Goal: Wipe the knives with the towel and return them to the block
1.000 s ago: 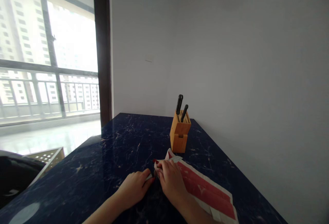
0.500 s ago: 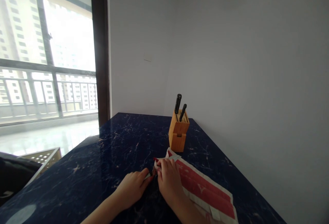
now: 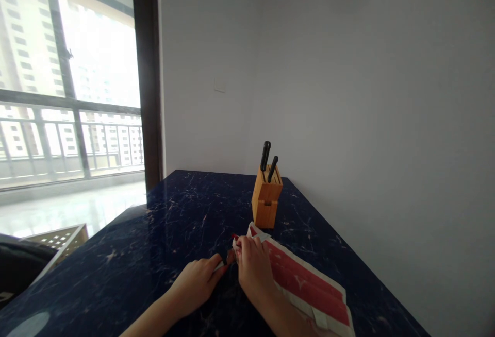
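A red and white striped cloth point(image 3: 305, 285) lies on the dark blue marbled table point(image 3: 174, 223), running from the middle toward the near right. My right hand point(image 3: 253, 270) rests on its near left corner with fingers curled, pinching the cloth's edge. My left hand point(image 3: 197, 283) lies just left of it, thumb and fingers closed on a small white bit of the same edge. The two hands nearly touch. What else sits between the fingertips is too small to make out.
A wooden knife block point(image 3: 266, 200) with two black handles stands behind the cloth, near the white wall on the right. A large window with a dark frame point(image 3: 147, 79) fills the left. A perforated box point(image 3: 58, 239) sits beyond the table's left edge.
Both hands have stayed on the cloth's corner, with the fingers shifting slightly. The camera has turned a little to the left and up.
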`<state>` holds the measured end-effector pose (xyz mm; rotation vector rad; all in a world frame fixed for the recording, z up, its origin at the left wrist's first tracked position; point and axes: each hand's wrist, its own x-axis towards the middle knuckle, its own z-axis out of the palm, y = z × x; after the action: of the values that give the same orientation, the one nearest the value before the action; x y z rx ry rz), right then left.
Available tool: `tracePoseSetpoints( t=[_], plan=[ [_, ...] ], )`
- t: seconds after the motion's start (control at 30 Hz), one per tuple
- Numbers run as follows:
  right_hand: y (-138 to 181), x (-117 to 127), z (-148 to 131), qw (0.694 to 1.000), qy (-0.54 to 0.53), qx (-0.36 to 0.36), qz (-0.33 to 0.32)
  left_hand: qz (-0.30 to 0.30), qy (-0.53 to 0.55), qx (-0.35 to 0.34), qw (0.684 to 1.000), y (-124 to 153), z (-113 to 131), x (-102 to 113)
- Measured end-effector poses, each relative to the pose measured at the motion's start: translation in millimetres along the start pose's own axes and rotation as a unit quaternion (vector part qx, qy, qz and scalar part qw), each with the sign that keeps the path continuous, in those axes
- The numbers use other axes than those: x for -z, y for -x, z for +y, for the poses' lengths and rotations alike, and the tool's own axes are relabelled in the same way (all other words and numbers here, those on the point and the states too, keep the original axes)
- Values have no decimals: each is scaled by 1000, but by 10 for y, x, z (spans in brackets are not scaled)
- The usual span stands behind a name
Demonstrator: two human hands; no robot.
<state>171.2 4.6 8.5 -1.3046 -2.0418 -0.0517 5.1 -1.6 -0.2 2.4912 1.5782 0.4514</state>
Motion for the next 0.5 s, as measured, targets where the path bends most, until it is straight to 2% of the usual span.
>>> tracePoseSetpoints(
  t=[0.2, 0.37, 0.5],
  plan=[
    [29, -37, 7, 999, -27, 17, -24, -1, 2, 1, 1000, -5, -6, 1],
    [31, 40, -2, 993, -63, 68, -69, 1, -6, 2, 1000, -18, -15, -25],
    [-7, 58, 37, 998, -24, 43, -47, -8, -6, 7, 1000, -15, 10, 4]
  ],
)
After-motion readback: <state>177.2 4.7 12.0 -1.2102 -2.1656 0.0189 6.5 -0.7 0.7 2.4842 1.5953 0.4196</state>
